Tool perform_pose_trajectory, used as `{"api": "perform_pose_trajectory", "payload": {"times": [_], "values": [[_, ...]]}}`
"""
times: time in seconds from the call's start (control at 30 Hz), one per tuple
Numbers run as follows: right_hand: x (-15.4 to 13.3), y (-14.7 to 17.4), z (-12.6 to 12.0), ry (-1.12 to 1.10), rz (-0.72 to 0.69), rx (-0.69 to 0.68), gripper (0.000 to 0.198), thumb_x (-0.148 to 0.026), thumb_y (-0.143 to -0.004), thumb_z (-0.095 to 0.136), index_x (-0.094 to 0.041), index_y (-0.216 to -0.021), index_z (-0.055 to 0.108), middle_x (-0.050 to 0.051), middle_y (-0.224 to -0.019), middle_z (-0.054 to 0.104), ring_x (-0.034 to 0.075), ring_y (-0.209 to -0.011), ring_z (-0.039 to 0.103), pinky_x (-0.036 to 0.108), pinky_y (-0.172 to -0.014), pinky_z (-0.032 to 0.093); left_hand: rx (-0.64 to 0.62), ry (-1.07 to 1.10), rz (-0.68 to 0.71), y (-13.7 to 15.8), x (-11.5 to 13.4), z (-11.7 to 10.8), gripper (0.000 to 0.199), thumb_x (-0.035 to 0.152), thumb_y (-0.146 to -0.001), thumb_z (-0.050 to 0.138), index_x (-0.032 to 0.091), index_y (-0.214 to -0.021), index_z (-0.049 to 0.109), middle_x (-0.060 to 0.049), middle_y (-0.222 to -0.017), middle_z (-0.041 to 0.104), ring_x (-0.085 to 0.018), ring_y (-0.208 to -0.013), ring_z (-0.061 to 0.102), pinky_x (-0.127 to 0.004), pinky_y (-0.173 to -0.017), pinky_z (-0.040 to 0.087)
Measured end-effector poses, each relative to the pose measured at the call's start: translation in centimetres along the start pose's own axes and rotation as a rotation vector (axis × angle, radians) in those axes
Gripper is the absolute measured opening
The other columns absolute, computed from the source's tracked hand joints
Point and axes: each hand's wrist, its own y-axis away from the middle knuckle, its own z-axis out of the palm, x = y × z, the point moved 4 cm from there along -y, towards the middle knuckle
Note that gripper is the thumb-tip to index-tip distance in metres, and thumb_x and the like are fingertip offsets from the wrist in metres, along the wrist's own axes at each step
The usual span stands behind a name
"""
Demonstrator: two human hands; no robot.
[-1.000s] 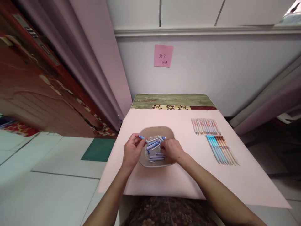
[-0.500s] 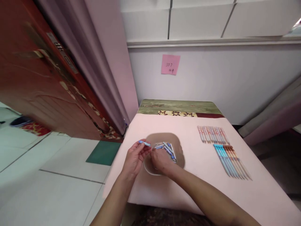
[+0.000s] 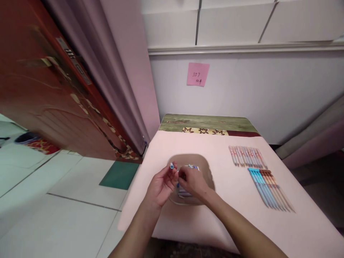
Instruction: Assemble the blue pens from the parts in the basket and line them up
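Pale pink cover (image 3: pixel 161 147) on your table, green wood-look tabletop (image 3: pixel 236 122) bare at the far end. Purple curtain (image 3: pixel 115 53) and red door (image 3: pixel 40 96) to your left; green mat (image 3: pixel 119 175) on the tiled floor (image 3: pixel 75 190).

One pink note (image 3: pixel 198 74) on the wall (image 3: pixel 242 89): "357", smaller characters beneath, unclear.

One tub (image 3: pixel 212 179). Two rows at right: pale pens (image 3: pixel 247 157) farther off; blue-topped pens (image 3: pixel 262 188) beside brown-topped pens (image 3: pixel 276 190) nearer; too blurred to number singly.

Your left hand (image 3: pixel 162 182) pinches one blue-ended piece (image 3: pixel 171 166) above the tub's left side. Your right hand (image 3: pixel 195 179) curls over loose pen parts (image 3: pixel 185 193) inside; whether it grips any, cannot tell.
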Motion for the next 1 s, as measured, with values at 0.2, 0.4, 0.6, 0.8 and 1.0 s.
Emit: {"api": "perform_pose_trajectory", "payload": {"times": [0.2,0.4,0.6,0.8,1.0], "values": [[2.4,2.7,-3.9,-0.919,0.099,0.359,0.023,-0.035,-0.081,0.06,-0.018,-0.096,0.059,0.003,-0.078,0.068,0.016,-0.067,0.066,0.027,-0.063,0.053,0.054,-0.026,0.05,-0.7,-1.3,0.5,0.017,0.006,-0.088,0.05,0.008,-0.082,0.065,-0.01,-0.078,0.072,-0.011,-0.061,0.068,-0.021,-0.062,0.06],[1.3,5.0,-6.3,-0.789,-0.055,0.59,0.013,-0.032,-0.083,0.064,-0.021,-0.088,0.066,0.004,-0.081,0.07,0.016,-0.073,0.067,0.027,-0.068,0.055,0.064,-0.043,0.022,-1.1,-3.6,1.0,0.015,0.006,-0.086,0.054,0.009,-0.076,0.065,-0.009,-0.071,0.072,-0.013,-0.062,0.069,-0.022,-0.063,0.06],[1.3,5.1,-6.7,-0.564,-0.161,0.647,0.009,-0.025,-0.085,0.061,-0.022,-0.084,0.07,0.004,-0.08,0.07,0.016,-0.075,0.064,0.026,-0.068,0.053,0.069,-0.059,0.041,-0.9,-4.3,1.3,0.011,0.008,-0.085,0.058,0.01,-0.077,0.065,-0.008,-0.073,0.072,-0.013,-0.063,0.068,-0.023,-0.062,0.059],[1.8,5.2,-6.6,-0.589,-0.202,0.635,0.007,-0.021,-0.082,0.065,-0.021,-0.084,0.071,0.003,-0.08,0.069,0.014,-0.074,0.065,0.026,-0.069,0.053,0.005,-0.111,0.088,-0.8,-4.7,1.8,0.005,0.01,-0.084,0.06,0.01,-0.081,0.064,-0.008,-0.078,0.071,-0.013,-0.064,0.067,-0.024,-0.062,0.058],[3.7,4.3,-4.7,-0.939,0.05,0.389,0.014,-0.027,-0.072,0.074,-0.018,-0.079,0.066,0.001,-0.073,0.067,0.013,-0.062,0.061,0.023,-0.059,0.049,0.029,-0.166,0.032,-1.2,-6.0,1.5,0.004,0.012,-0.082,0.063,0.009,-0.084,0.065,-0.004,-0.068,0.067,-0.01,-0.053,0.061,-0.02,-0.049,0.054]]}}
